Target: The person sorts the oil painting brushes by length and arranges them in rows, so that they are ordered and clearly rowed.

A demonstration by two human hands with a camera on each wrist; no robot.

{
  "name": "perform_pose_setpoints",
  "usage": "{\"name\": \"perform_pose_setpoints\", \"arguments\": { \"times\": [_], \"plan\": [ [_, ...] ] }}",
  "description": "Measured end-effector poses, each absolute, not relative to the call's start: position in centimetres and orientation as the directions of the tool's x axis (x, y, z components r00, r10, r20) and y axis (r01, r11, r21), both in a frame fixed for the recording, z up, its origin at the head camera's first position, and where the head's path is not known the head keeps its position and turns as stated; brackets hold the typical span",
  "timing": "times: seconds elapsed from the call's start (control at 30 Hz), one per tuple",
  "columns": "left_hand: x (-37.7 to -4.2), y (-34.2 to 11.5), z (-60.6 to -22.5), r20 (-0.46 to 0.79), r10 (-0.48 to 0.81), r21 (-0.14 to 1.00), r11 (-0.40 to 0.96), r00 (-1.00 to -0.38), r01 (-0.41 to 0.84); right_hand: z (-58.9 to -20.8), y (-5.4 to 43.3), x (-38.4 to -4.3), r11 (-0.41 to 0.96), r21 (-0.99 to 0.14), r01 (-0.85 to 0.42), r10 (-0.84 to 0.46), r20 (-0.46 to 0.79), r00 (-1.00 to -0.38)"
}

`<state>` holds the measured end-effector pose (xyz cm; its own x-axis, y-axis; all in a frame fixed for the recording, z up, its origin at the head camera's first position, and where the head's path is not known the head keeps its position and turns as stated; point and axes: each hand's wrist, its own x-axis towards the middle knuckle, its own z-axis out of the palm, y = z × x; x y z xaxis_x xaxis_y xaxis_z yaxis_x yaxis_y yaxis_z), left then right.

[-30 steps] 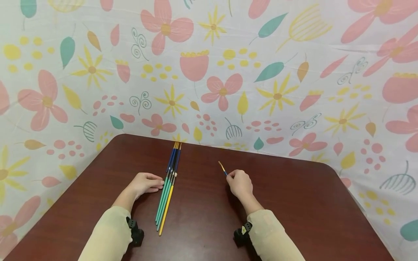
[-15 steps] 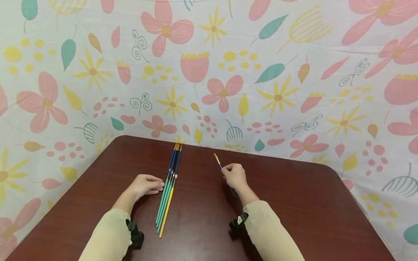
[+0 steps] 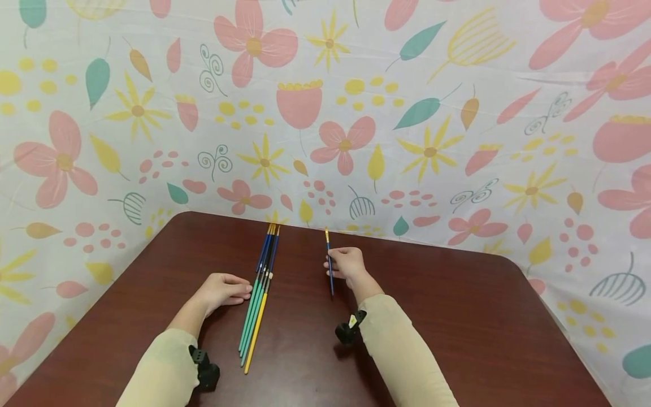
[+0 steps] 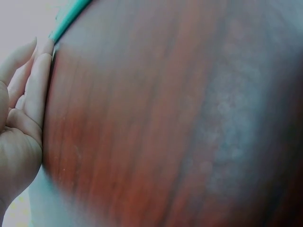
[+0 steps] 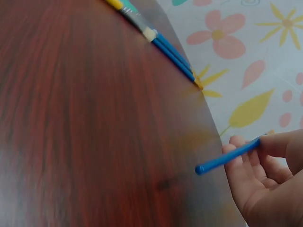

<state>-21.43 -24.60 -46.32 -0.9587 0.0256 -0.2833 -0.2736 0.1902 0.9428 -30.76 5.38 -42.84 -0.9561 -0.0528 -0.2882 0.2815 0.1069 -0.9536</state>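
My right hand pinches a blue-handled paintbrush between thumb and fingers, raised over the table, bristles pointing at the wall. In the right wrist view the brush's blue handle end sticks out from the fingertips. To the left, several paintbrushes lie side by side on the table: teal-handled ones, a yellow-handled one and, further back, blue-handled ones. Fingers fairly straight, my left hand rests on the table with its fingertips at the leftmost teal handle.
The dark brown wooden table ends against a white cloth printed with flowers and leaves. Each forearm wears a black wrist camera, the left one low over the table and the right one likewise.
My right hand has moved left and toward the wall, carrying the blue paintbrush, which has swung from slanted to nearly straight. The left hand stays beside the laid-out brushes.
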Motion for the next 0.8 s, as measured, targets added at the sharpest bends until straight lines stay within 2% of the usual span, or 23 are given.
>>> {"name": "perform_pose_setpoints", "arguments": {
  "times": [0.43, 0.8],
  "plan": [
    [-21.4, -24.7, -46.5, -0.275, 0.044, 0.946, 0.191, -0.960, -0.262, -43.2, 2.7, -31.6, -0.063, -0.934, 0.353, -0.077, -0.348, -0.934],
    [-21.0, -24.6, -46.3, -0.270, 0.040, 0.947, 0.190, -0.962, -0.258, -43.1, 0.2, -32.9, -0.022, -0.927, 0.373, -0.016, -0.373, -0.928]
  ]
}}
